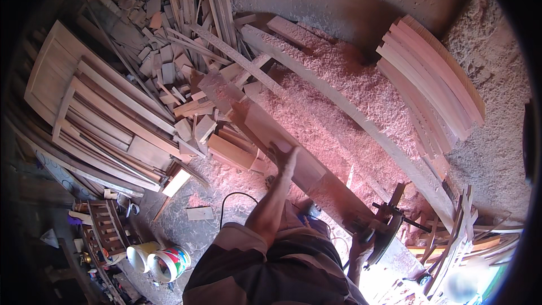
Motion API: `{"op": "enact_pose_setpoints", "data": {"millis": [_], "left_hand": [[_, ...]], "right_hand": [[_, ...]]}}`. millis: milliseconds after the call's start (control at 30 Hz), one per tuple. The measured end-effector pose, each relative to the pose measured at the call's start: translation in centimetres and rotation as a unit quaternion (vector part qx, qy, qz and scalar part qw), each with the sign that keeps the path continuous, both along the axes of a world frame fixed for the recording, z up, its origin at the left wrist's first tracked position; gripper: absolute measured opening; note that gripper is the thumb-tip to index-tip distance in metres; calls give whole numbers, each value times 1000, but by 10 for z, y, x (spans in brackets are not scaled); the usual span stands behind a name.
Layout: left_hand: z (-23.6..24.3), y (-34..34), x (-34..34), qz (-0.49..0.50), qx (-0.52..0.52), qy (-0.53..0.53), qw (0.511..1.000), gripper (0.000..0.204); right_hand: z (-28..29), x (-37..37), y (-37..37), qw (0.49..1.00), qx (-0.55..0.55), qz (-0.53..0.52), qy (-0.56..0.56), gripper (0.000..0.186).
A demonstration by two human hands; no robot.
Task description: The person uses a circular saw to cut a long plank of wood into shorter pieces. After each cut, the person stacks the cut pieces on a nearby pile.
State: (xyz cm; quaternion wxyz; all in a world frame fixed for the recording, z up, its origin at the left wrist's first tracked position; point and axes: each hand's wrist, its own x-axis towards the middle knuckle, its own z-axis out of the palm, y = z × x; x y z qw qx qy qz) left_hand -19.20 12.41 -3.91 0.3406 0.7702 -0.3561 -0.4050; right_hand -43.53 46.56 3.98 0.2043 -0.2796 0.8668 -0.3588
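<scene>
A reddish wooden board [307,161] lies along a longer plank [344,200] that runs diagonally from upper left to lower right. My left hand [286,160] rests on the board's near edge, its fingers spread against the wood. At the plank's lower right end, my right hand [360,248] is closed around the handle of a dark handheld power tool [386,230] with a rod sticking out sideways. The tool sits on or against the plank; its underside is hidden, and its exact kind is unclear.
Wood shavings [339,101] cover the floor beyond the plank, with a long beam [350,101] across them. Stacked curved pieces [435,79] stand at the right; offcuts [164,59] and frames [113,113] crowd the left. Two buckets [169,264] and a black cable [228,196] are near me.
</scene>
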Motion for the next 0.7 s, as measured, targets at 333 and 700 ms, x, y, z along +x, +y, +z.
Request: {"op": "enact_pose_setpoints", "data": {"millis": [333,700], "left_hand": [[-33,10,0,105,-118,1,987,96],[-35,-46,40,98,-178,-83,976,91]], "right_hand": [[-14,-5,8,1000,-29,5,3,68],[-19,-5,8,999,-37,4,14,68]]}}
